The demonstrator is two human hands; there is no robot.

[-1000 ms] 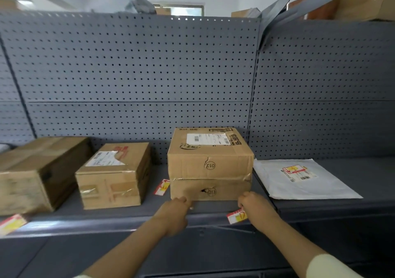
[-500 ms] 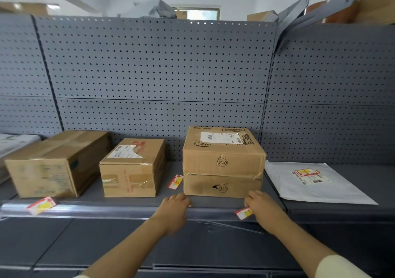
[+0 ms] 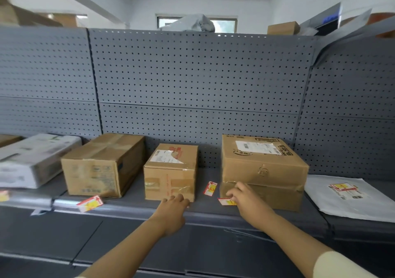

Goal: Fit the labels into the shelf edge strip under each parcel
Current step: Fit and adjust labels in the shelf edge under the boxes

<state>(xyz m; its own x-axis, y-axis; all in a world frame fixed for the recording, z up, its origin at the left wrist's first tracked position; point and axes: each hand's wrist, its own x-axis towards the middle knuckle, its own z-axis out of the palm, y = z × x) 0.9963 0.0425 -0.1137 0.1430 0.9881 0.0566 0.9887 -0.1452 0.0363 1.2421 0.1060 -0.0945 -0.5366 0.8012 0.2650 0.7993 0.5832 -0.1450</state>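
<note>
While the right hand (image 3: 245, 199) pinches a label (image 3: 226, 201), left hand (image 3: 174, 206) released, just beside it

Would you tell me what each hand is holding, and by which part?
The right hand pinches a red-and-white label by its right end; the left hand holds nothing.

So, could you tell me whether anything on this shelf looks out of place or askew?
Yes: one small red-and-yellow paper label lies loose on the grey metal shelf between the small brown cardboard box and the stacked boxes; another label sits tilted at the shelf's front edge.
</note>
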